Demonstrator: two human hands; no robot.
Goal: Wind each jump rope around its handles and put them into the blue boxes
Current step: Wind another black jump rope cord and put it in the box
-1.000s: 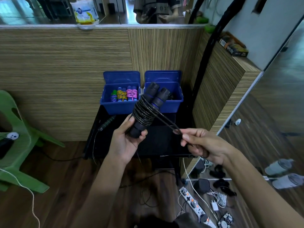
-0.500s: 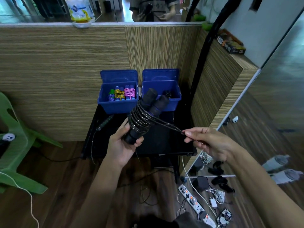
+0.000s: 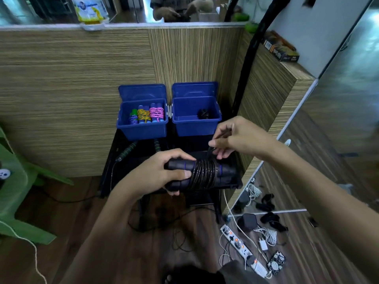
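My left hand (image 3: 162, 173) gripping the black foam-handled jump rope (image 3: 202, 175) level above the black table (image 3: 229, 184), glossy cord coiled tightly round both handles, my right hand (image 3: 235, 138) pinching its loose end, open blue plastic boxes (image 3: 195, 117) beyond

Glossy black rope (image 3: 204, 174) on matt handles; blue boxes (image 3: 143, 119) look smooth plastic; floor (image 3: 61, 212) probably dark wood.

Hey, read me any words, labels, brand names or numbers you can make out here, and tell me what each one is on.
No text here can be read.
White and yellow bag on the ledge: blue round logo, lettering too blurred.
Black and orange box on the partition top: print too small and blurred.
Blue boxes, jump rope: no text visible.
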